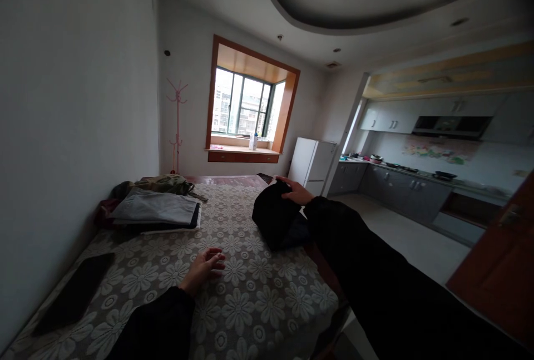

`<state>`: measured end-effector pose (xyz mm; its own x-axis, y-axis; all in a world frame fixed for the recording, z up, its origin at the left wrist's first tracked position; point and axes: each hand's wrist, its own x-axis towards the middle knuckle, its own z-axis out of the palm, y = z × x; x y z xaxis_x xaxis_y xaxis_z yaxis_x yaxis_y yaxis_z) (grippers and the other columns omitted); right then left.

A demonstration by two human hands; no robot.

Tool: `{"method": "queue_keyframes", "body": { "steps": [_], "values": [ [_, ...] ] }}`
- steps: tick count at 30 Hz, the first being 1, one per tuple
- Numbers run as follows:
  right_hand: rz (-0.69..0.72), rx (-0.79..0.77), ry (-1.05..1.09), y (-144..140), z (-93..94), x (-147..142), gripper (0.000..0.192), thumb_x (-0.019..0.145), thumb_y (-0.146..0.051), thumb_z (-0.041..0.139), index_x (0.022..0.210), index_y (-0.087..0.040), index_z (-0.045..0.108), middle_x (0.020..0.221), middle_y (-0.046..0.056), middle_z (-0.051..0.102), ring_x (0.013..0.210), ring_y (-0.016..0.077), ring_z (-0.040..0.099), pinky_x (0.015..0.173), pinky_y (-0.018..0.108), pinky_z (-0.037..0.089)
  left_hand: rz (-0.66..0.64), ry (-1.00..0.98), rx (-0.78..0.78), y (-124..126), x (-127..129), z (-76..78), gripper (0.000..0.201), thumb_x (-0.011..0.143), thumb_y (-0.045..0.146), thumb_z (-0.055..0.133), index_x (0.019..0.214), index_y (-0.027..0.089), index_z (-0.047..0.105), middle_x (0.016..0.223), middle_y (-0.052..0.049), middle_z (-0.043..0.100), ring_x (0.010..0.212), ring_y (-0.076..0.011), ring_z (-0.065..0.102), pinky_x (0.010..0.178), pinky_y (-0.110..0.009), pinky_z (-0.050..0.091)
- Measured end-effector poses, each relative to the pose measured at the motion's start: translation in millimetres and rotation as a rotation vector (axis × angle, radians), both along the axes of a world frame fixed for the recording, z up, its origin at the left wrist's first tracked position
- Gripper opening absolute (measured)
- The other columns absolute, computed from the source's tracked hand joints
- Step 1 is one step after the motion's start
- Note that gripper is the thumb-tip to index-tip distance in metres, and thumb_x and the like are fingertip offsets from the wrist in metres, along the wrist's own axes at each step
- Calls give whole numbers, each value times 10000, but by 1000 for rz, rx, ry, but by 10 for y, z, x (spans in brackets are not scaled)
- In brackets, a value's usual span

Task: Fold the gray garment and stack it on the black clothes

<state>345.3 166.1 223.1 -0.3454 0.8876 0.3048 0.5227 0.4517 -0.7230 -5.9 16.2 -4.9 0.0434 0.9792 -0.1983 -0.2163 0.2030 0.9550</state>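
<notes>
My right hand [295, 191] is closed on the upper edge of a black piece of clothing [271, 212] at the right side of the table. The cloth is partly raised, with a dark bluish fold lying beneath it; its exact kind is hidden by the dark. My left hand [203, 269] is over the flower-patterned tablecloth [237, 307], fingers apart and slightly curled, holding nothing. Left of the middle lies a stack of folded clothes with grey trousers [154, 207] on top.
A flat black object [77, 290] lies at the table's left edge by the wall. Behind the stack is a crumpled camouflage-coloured garment [164, 183]. Beyond the table stand a pink coat rack [177, 121] and a white fridge [311, 159]. A brown door [500, 254] is at right.
</notes>
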Motion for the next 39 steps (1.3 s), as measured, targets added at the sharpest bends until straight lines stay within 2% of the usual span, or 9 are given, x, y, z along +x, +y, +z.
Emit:
{"method": "queue_keyframes", "body": {
  "steps": [4,9,14,20,23,31,39],
  "values": [
    [-120,-49,19,212,76,159,787,648,-36,702,1412,-218,647,1114,28,778,904,193,692,963,361,564,11,-8,-15,8,1,-3,573,656,551,882,1027,186,641,1082,-146,742,862,-248,743,682,-346,593],
    [-254,-163,94,353,-112,359,753,682,-69,704,1421,-197,637,854,-2,772,736,169,680,880,357,593,9,0,-29,17,-4,-19,571,655,563,879,1019,191,644,1076,-142,744,880,-254,743,677,-345,595],
    [-263,-199,118,429,-249,366,772,699,-83,705,1456,-193,598,713,-43,718,654,148,658,795,322,602,0,15,-28,21,-1,-17,594,645,580,876,1028,189,645,1074,-142,741,883,-259,741,666,-344,592],
    [-209,-157,139,482,-189,299,765,665,-67,746,1411,-203,642,820,-4,770,689,157,678,740,290,600,4,1,-31,24,0,-25,570,650,563,879,1016,194,643,1061,-128,739,860,-242,739,655,-329,588],
    [-231,-147,121,509,-239,363,752,660,-85,755,1396,-204,656,815,-6,765,685,156,669,768,304,602,-2,7,-35,25,-6,-25,566,653,558,880,1017,193,646,1072,-135,741,867,-247,742,655,-332,593],
    [-359,-92,-54,512,-649,749,746,642,-84,718,1380,-190,670,946,38,779,805,204,692,917,396,569,-9,23,-24,0,-4,11,553,674,555,867,1025,185,652,1091,-150,741,889,-257,741,661,-334,593],
    [-475,-5,-263,404,-1112,1023,746,689,-96,676,1426,-200,622,1241,109,739,1142,289,674,1051,412,490,-26,45,-16,-39,-15,55,563,693,578,832,1056,190,645,1107,-136,739,883,-243,731,682,-337,591]
  ]
}}
